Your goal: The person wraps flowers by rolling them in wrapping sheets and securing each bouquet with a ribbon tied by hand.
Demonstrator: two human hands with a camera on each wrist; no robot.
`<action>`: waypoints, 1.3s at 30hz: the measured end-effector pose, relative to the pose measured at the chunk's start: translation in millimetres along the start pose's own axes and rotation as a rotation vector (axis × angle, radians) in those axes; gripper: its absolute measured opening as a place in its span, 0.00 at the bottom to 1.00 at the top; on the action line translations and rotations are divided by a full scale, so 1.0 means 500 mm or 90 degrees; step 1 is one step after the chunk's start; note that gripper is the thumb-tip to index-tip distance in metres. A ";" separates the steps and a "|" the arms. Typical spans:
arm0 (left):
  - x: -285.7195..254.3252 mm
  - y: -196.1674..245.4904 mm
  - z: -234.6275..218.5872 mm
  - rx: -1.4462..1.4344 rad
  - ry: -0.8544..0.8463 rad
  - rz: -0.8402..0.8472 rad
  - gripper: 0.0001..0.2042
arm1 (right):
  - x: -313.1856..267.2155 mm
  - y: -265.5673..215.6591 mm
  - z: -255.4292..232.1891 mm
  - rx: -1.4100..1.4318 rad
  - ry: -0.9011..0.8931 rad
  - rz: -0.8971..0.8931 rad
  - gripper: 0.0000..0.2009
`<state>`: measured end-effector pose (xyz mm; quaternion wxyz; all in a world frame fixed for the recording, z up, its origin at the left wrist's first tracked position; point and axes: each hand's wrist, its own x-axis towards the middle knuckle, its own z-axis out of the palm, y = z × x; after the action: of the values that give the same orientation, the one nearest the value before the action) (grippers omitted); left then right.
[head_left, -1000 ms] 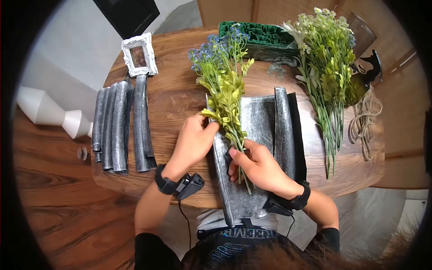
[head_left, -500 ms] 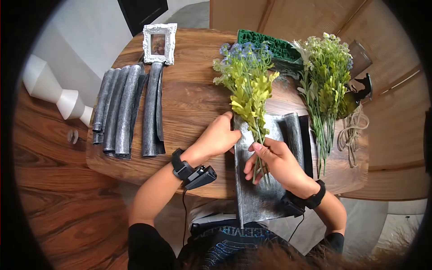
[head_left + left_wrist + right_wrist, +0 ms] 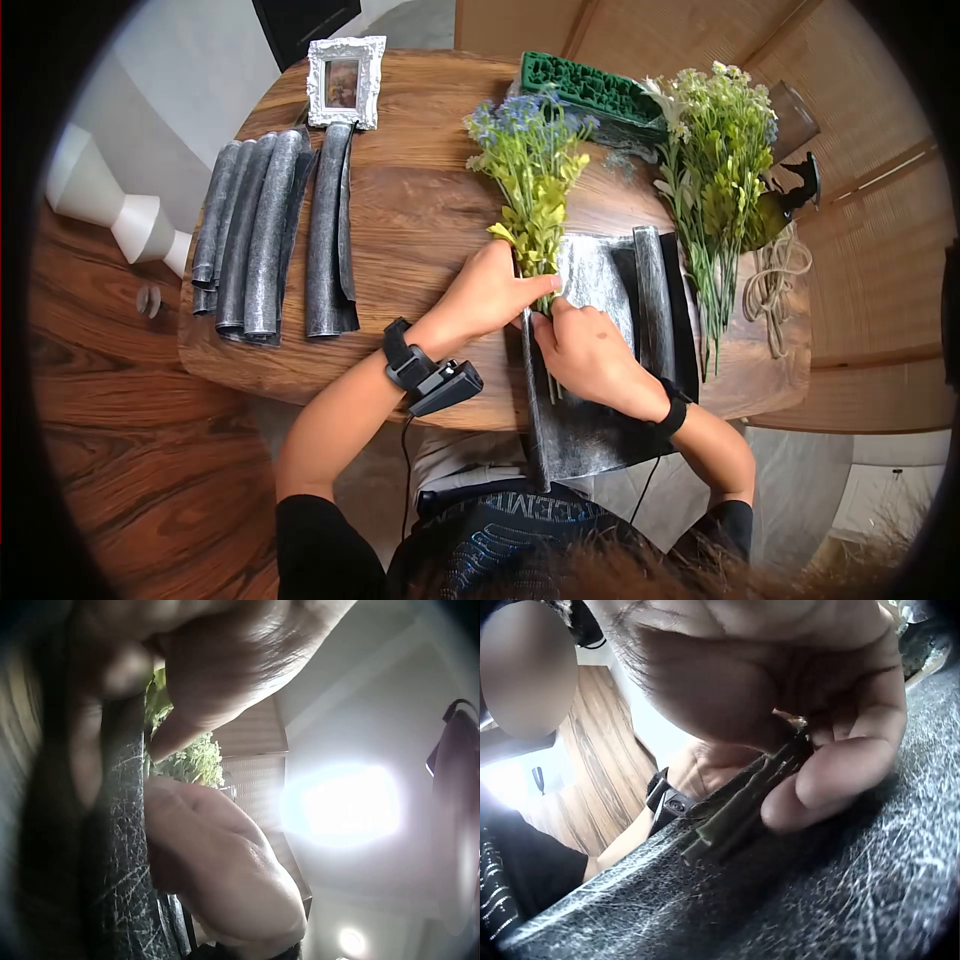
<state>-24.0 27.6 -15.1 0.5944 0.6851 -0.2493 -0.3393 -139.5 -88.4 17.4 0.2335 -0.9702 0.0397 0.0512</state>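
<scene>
A small bunch of artificial-looking flowers (image 3: pixel 535 200), blue tops over yellow-green leaves, lies along a mottled black-and-silver wrapping sheet (image 3: pixel 597 285). My left hand (image 3: pixel 497 290) grips the sheet's left edge, fingers beneath it and thumb across the bunch's lower leaves. Just below, my right hand (image 3: pixel 597 350) holds the stems. In the right wrist view the cut stem ends (image 3: pixel 735 814) stick out between thumb and curled fingers, close over the sheet. The left wrist view shows the sheet's edge (image 3: pixel 127 825) standing up beside the right hand. The sheet's right side is still rolled.
Several rolled sheets (image 3: pixel 255 240) and a single roll (image 3: pixel 330 230) lie left, below a white picture frame (image 3: pixel 345 85). A green textured block (image 3: pixel 590 85) stands behind. More flowers (image 3: pixel 715 180), looped cord (image 3: pixel 775 290) and a bottle with a black trigger (image 3: pixel 770 215) are at right.
The left thumb has come across the bunch, and the right hand has turned over more, its back now upward around the stems. The camera view has shifted.
</scene>
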 end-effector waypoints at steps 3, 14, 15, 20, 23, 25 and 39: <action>-0.002 0.000 0.000 0.017 0.004 0.027 0.14 | -0.005 -0.010 -0.007 -0.024 0.009 -0.014 0.15; 0.009 -0.025 0.001 0.032 0.051 0.078 0.14 | -0.064 0.029 -0.089 -0.078 0.173 0.004 0.16; 0.010 -0.023 0.003 0.033 0.051 0.081 0.14 | -0.063 0.032 -0.083 -0.080 0.175 0.003 0.16; 0.008 -0.021 0.002 -0.006 0.022 0.088 0.12 | -0.037 0.027 -0.023 0.083 0.082 0.000 0.17; -0.001 0.001 0.004 -0.016 0.003 0.056 0.11 | -0.010 0.026 -0.004 0.170 0.077 0.005 0.14; -0.006 0.011 0.004 -0.025 0.005 0.021 0.10 | -0.001 0.026 0.003 0.215 0.071 -0.002 0.12; 0.017 -0.042 -0.003 0.039 0.045 0.126 0.12 | -0.022 0.017 -0.049 0.032 0.002 -0.082 0.24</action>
<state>-19.0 25.8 -37.2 0.6124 0.6864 -0.3047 -0.2471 -149.2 -106.5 36.4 0.2606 -0.9646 -0.0215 0.0333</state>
